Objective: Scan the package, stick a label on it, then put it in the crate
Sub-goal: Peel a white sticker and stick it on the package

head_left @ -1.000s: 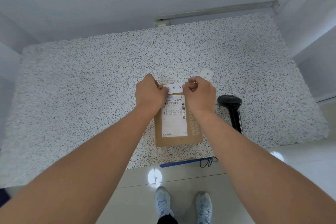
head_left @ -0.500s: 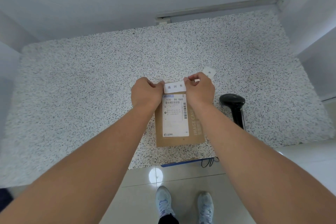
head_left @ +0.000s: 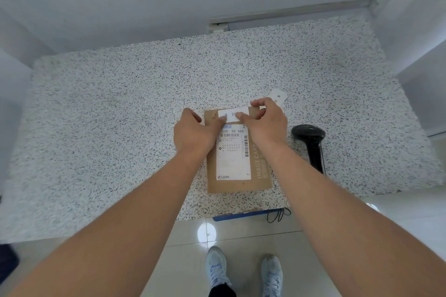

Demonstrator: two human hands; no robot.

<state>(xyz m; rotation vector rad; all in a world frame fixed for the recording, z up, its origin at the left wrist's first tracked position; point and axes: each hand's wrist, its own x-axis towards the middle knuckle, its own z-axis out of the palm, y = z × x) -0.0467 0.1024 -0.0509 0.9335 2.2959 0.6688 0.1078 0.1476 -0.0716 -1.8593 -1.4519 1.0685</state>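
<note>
Speckled white-and-black counter (head_left: pixel 120 116) fills most of the frame, pushed up against plain pale walls, with glossy floor tiles (head_left: pixel 241 236) along the bottom edge. The person's two light sneakers (head_left: pixel 217 270) poke in at bottom centre.

The package (head_left: pixel 237 183) is a flat brown cardboard box lying just right of centre, close to the counter's near edge. It's got a white shipping sticker (head_left: pixel 233 154) with barcodes and "530- D5 065" printed on it, flat on the top face.

Above that sticker, along the far edge of the box, sits the small white label (head_left: pixel 233 114) with dark characters on it. Both hands are on it. The left hand (head_left: pixel 195 132) comes in from the lower left, fingers curled down, fingertips pressing on the label's left end, not gripping anything. The right hand (head_left: pixel 265 123) comes from the lower right with the thumb laid flat on the label's right part. Its fingers curl over the far edge of the box; can't tell whether they're pinching the strip of paper (head_left: pixel 278 96) that sticks out past them toward the upper right.

Black handheld scanner (head_left: pixel 311 142) lies on the counter just right of the package, handle pointing toward the near edge. A blue edge (head_left: pixel 241 216) and a black cable (head_left: pixel 277 214) peek out under the counter lip.
</note>
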